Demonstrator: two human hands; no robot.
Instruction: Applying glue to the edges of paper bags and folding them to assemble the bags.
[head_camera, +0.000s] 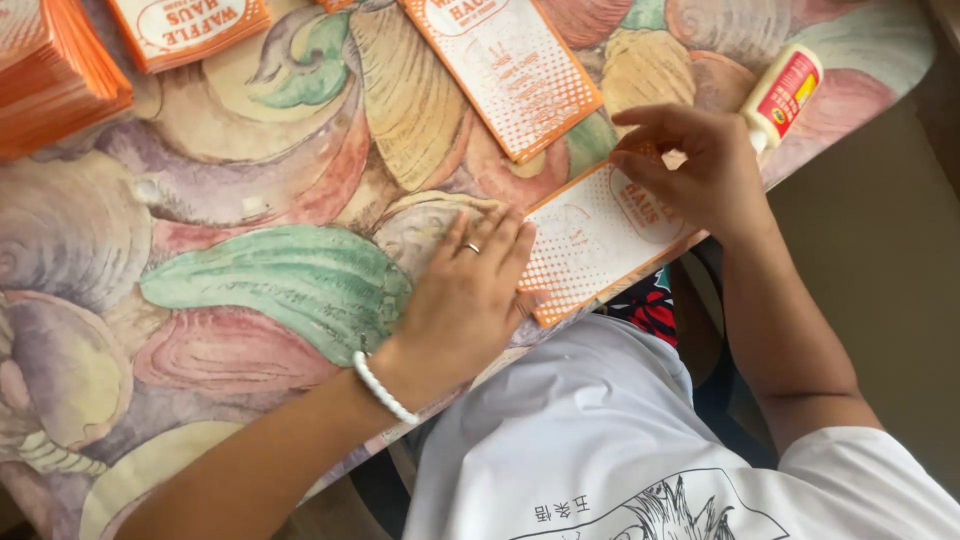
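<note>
The left hand lay flat and open on one end of the orange-and-white paper sleeve while the right hand, fingers curled, pressed its far end, a thin, light, easily creased piece best handled by its edges.

shell-patterned tablecloth, tan floor

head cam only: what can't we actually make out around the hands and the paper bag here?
- Orange-and-white paper bag: its two ends lie under the left hand and right hand, head view.
- Right fingertips: what they press is hidden by the hand itself.
- Glue bottle: its tip is behind the right hand.
- Stack of bags: cut off by the top and left edges.
- Second flat bag: top cut off by the frame.
</note>
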